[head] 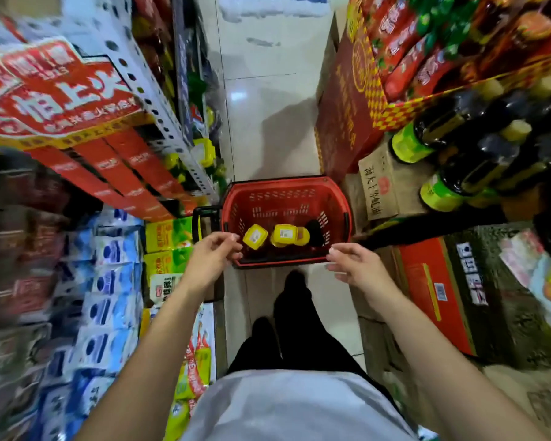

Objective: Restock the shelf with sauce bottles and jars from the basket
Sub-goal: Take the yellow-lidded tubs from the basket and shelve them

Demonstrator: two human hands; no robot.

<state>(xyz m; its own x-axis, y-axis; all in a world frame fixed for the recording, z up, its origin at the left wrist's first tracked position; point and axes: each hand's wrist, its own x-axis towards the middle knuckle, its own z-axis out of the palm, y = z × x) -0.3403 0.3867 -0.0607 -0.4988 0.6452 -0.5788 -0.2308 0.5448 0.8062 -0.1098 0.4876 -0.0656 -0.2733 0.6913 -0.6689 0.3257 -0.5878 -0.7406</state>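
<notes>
The red basket (283, 202) stands on the tiled floor (268, 122) of the aisle, just beyond the person's feet. At its near end are a yellow-lidded jar (255, 237) on the left and a yellow-lidded pair (284, 234) pressed together in the middle. A dark-capped bottle (316, 232) stands just right of the pair. Both hands hover over the near rim and hold nothing. The left hand (215, 251) is beside the left jar with its fingers loosely curled, and the right hand (353, 262) is equally relaxed at the near right corner.

The step looks like lifting stock out of the basket. It would go best with one item per hand, the left hand taking the nearest jar and the right hand the dark bottle. Each should be gripped around the body below the lid, since a lid alone may slip or turn. The items sit close, so a straight upward lift should keep the neighbours from toppling. Similar yellow lids (204, 151) show on the left shelf (159, 100), probably where the jars belong
</notes>
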